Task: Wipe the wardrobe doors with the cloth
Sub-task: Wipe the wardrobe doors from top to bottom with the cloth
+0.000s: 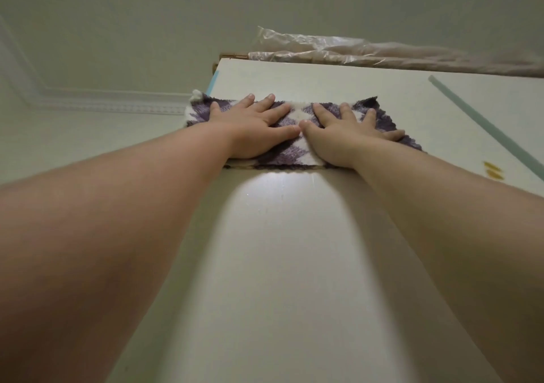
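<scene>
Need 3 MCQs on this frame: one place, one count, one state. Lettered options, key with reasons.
1. Where is the purple-and-white checked fluffy cloth?
A) near the top of the white wardrobe door
B) on the floor
C) draped over a forearm

2. How many hands press it?
A) none
B) one
C) two

3. How do the hands lie?
A) fists
B) flat, fingers straight
C) pinching a corner

Key:
A, it lies just below the door's upper edge.
C, left hand and right hand both rest on it.
B, no finger curls round the cloth.
</scene>
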